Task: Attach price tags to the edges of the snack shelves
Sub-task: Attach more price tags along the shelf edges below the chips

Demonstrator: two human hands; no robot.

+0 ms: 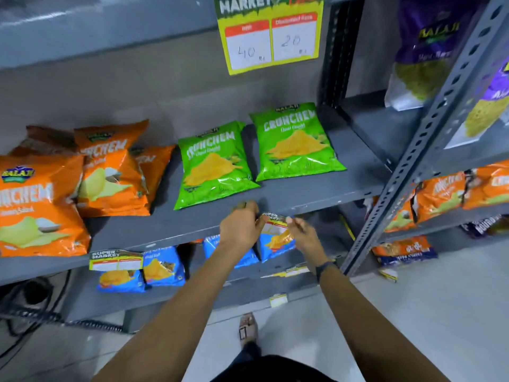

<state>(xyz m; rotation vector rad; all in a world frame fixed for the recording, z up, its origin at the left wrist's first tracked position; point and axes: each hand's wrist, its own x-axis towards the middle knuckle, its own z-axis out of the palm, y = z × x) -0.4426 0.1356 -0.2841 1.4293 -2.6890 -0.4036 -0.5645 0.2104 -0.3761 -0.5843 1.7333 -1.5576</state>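
A small price tag with a green "Super Market" header sits at the front edge of the grey middle shelf, below the green chip bags. My left hand pinches its left end and my right hand pinches its right end. A second tag hangs on the same shelf edge further left. A large yellow tag marked 40 and 20 hangs from the shelf above.
Orange chip bags lie at the left of the shelf, blue bags on the shelf below. A slotted grey upright stands at right, with more snack bags behind it. Small tags sit on lower shelf edges. Cables lie at bottom left.
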